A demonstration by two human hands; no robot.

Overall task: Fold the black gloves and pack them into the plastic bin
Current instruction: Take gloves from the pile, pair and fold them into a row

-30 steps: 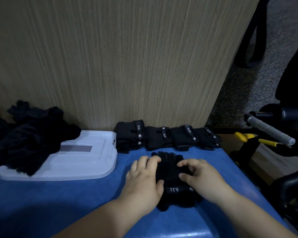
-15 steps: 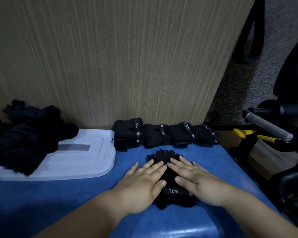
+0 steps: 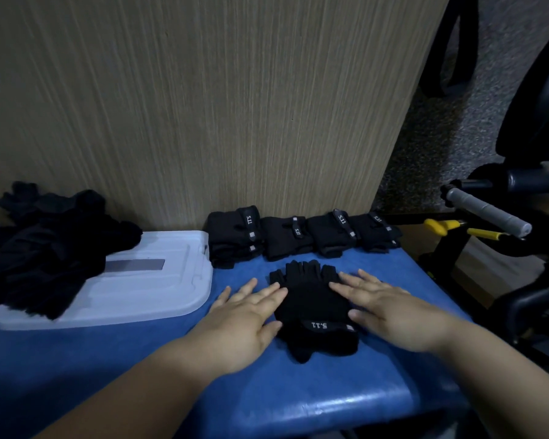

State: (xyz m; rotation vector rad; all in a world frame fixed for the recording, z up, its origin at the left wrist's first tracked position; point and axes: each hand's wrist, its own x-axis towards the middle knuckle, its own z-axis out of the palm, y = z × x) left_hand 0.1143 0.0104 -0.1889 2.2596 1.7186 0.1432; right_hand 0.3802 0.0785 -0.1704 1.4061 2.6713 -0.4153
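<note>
A black fingerless glove pair [image 3: 314, 307] with a "5.11" wrist strap lies flat on the blue table [image 3: 267, 403], finger stubs pointing away from me. My left hand [image 3: 248, 318] lies flat with straight fingers at the glove's left edge. My right hand [image 3: 384, 307] lies flat along its right edge, fingertips on the fabric. Behind the glove, a row of folded black gloves [image 3: 301, 237] lines the wooden wall. A heap of loose black gloves [image 3: 48, 245] sits at the left, partly on a white plastic bin lid [image 3: 146, 286].
A wood-grain panel [image 3: 203, 106] rises right behind the table. Past the table's right edge stand a grey-handled bar [image 3: 485, 212], yellow-handled pliers [image 3: 457, 228] and dark chair parts [image 3: 526, 299]. The table's front edge is close to me.
Both hands went from gripping and pressing the glove's middle to lying flat, then slid apart to its left and right edges. The glove now lies smoothed out.
</note>
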